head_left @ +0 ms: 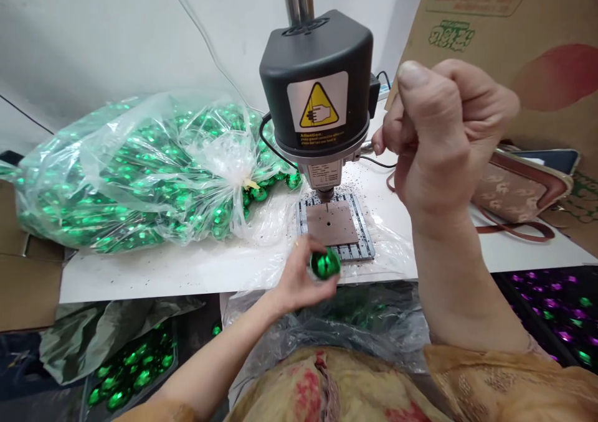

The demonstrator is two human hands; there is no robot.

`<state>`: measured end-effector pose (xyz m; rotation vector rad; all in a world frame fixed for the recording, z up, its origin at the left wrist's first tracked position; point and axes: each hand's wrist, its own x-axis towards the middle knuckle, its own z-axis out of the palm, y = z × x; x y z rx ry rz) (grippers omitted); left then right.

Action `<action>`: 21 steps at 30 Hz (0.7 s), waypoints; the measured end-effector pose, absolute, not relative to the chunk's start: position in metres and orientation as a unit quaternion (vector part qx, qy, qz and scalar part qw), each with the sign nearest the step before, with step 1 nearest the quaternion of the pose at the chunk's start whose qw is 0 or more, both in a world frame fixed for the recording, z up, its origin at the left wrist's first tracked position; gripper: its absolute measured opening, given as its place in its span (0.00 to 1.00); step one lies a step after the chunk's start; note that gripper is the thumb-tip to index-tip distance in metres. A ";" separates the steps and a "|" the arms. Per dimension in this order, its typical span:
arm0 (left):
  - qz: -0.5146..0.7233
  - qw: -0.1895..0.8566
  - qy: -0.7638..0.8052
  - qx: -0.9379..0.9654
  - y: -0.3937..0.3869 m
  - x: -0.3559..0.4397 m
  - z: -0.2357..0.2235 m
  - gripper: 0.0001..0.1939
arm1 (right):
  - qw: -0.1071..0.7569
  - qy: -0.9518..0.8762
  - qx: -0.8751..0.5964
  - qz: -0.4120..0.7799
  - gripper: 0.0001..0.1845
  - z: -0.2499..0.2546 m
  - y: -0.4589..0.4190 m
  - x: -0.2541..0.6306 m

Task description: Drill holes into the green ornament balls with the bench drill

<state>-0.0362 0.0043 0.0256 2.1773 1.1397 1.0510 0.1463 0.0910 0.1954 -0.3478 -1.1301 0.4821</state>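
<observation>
Left hand point(306, 279): 1, clamped on 1 green ball point(326, 263), thumb below and fingers behind as I view it.
Right hand point(448, 129): 1, fingers curled together in a raised fist, right of the drill press point(317, 79); I can't tell whether it grips the metal rod point(367, 148) near its fingertips.
Ball position: I read it at the counter's front edge, in front of the slotted base point(367, 238); whether it touches the base I can't tell.
Drill press: 1, with 1 yellow warning triangle point(319, 106) on its black housing.
Board: 1 brown board point(339, 223) on the base, 1 dark hole in it under the drill bit.
Shavings: dark specks around the base, too many for me to count.
Clear bag: 1 clear bag point(135, 173) of green balls, on the counter point(140, 276) toward its left edge; the crowd inside defeats my count.
Bins: 2 below counter level, 1 left bin point(175, 356) with green balls, 1 right bin point(521, 304) with purple and green ones.
Handbag: 1 handbag point(518, 185) toward the counter's right edge, strap point(527, 229) on the surface.
Cardboard: 2 pieces, 1 left box point(30, 279), 1 right box point(471, 23).
</observation>
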 end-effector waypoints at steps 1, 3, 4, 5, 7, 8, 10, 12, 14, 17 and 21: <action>0.307 0.209 0.363 0.855 -0.010 -0.044 0.027 0.18 | 0.803 -0.529 -0.156 0.224 0.22 0.194 0.091 0.147; 0.141 0.134 0.289 0.937 -0.034 -0.061 0.027 0.15 | 0.803 -0.536 -0.146 0.216 0.23 0.191 0.092 0.147; 0.072 0.093 0.266 0.957 -0.044 -0.068 0.026 0.14 | 0.805 -0.536 -0.143 0.210 0.23 0.189 0.092 0.147; 0.023 0.061 0.249 0.966 -0.051 -0.074 0.025 0.14 | 0.807 -0.535 -0.146 0.201 0.24 0.189 0.092 0.147; 0.013 0.036 0.219 0.975 -0.054 -0.082 0.025 0.17 | 0.810 -0.533 -0.167 0.181 0.24 0.188 0.092 0.146; 0.047 0.043 0.213 0.975 -0.049 -0.085 0.026 0.18 | 0.812 -0.530 -0.175 0.170 0.24 0.188 0.092 0.145; 0.154 0.062 0.259 0.951 -0.024 -0.088 0.030 0.12 | 0.816 -0.526 -0.179 0.160 0.23 0.188 0.092 0.144; 0.252 0.056 0.377 0.889 0.018 -0.089 0.034 0.08 | 0.821 -0.523 -0.164 0.161 0.22 0.187 0.092 0.143; 0.300 0.012 0.499 0.813 0.070 -0.089 0.036 0.11 | 0.825 -0.518 -0.156 0.162 0.22 0.186 0.092 0.143; 0.268 0.006 0.563 0.782 0.141 -0.085 0.035 0.20 | 0.827 -0.517 -0.154 0.161 0.22 0.184 0.093 0.143; 0.204 0.022 0.567 0.798 0.191 -0.073 0.030 0.22 | 0.825 -0.520 -0.154 0.157 0.22 0.182 0.094 0.145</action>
